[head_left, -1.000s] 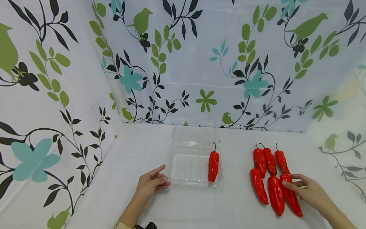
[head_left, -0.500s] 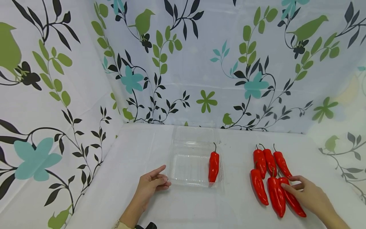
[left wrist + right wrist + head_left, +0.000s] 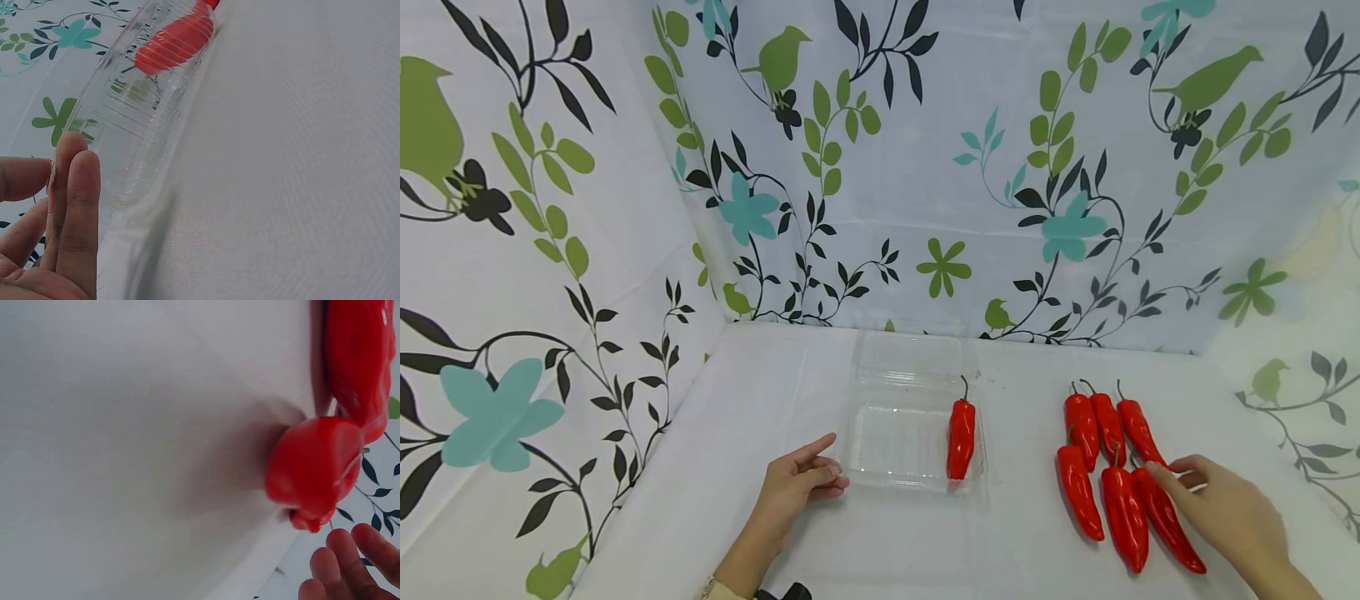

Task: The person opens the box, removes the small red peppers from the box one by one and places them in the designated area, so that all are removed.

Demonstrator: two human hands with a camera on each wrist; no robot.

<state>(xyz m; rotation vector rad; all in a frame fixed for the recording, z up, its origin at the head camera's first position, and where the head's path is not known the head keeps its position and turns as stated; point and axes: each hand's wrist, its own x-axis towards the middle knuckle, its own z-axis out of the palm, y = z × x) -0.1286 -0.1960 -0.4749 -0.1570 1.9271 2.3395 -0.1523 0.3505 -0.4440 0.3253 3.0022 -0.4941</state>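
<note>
My left hand (image 3: 793, 483) pinches the near-left rim of a clear plastic container (image 3: 887, 442), thumb on one side and fingers on the other in the left wrist view. One red chili pepper (image 3: 961, 437) lies inside along the container's right side. On the right, my right hand (image 3: 1232, 508) is beside the stem end of the right-hand front pepper (image 3: 1168, 521), fingers loosely bent. In the right wrist view its fingertips (image 3: 325, 565) show apart from the pepper (image 3: 312, 469); the thumb is hidden there.
Several more red peppers lie in two rows left of my right hand, including a front middle one (image 3: 1125, 517) and a back one (image 3: 1105, 425). The container's lid (image 3: 910, 354) lies folded back. A patterned cloth (image 3: 880, 167) hangs behind the white table (image 3: 1037, 533).
The right-hand front pepper has shifted slightly right and down, and its stem end now shows. My right hand has eased away from it to the right. My left hand stays put.
</note>
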